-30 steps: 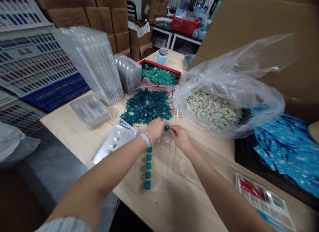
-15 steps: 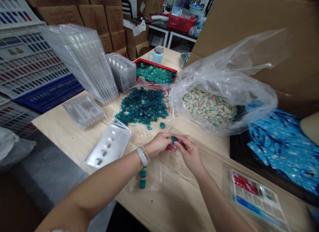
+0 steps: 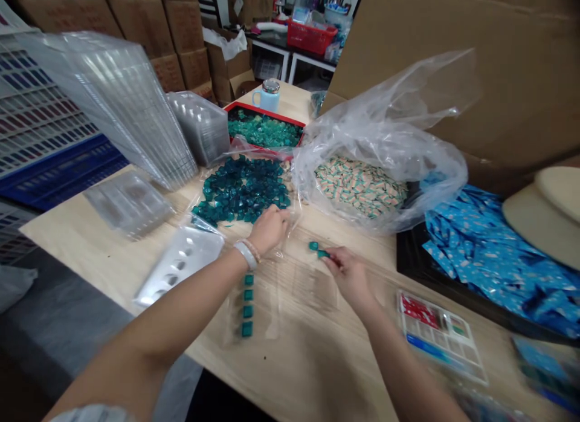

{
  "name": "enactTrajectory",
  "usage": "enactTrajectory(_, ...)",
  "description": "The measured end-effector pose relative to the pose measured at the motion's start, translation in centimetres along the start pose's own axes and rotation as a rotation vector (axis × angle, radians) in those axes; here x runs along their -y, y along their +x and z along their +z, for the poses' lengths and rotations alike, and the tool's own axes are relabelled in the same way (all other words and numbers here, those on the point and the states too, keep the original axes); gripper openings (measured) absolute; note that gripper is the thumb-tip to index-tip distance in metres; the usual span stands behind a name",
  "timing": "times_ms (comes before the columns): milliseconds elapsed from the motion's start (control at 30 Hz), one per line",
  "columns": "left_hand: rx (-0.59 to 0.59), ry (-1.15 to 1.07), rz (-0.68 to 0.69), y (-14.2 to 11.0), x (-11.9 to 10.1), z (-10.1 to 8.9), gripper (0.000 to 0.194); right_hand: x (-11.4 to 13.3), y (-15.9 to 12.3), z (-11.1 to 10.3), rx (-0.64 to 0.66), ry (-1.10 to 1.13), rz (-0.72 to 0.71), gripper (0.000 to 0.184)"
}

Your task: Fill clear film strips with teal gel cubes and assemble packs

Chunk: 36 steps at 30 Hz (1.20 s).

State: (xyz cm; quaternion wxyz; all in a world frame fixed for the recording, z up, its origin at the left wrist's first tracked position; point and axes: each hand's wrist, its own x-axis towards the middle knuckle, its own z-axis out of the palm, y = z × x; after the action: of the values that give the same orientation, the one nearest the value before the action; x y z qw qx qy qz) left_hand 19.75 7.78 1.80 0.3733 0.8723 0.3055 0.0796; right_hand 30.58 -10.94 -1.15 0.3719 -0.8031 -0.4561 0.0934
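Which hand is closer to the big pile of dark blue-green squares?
Left. The left hand is at the edge of the pile of dark teal squares; the right hand is farther away, off to the pile's right.

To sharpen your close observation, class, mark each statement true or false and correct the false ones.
1. The right hand has its fingertips at a small teal cube. True.
2. The white bangle is on the right wrist. False: it is on the left wrist.
3. Four teal cubes lie in a line on clear plastic film. True.
4. The red tray holds striped pieces. False: it holds pale teal pieces; the striped pieces are in a clear plastic bag.
5. A pale blue mug stands beyond the tray. True.
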Motion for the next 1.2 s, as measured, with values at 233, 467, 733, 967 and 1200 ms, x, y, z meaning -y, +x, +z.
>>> enactTrajectory(233,-0.112,0.136,0.081,0.5,1.8,0.7,0.025,0.7,0.7,2.6,0.195,-0.258,-0.091,0.014)
enactTrajectory(467,0.196,-0.969,-0.232,-3.6,0.0,0.1,0.026,2.8,-0.5,1.1,0.081,0.095,0.119,0.024)
enactTrajectory(733,0.353,-1.382,-0.307,-5.8,-1.8,2.0,0.03,5.7,-1.1,1.9,0.109,0.696,0.171,0.025)
enactTrajectory(967,0.368,-1.213,-0.351,-5.9,-2.8,2.9,0.033,4.6,-2.1,-0.9,0.233,0.58,0.196,0.027)
enactTrajectory(1200,0.44,-0.976,-0.136,-6.2,-3.6,4.2,0.024,6.0,-2.9,-1.8,0.137,0.026,0.076,0.022)
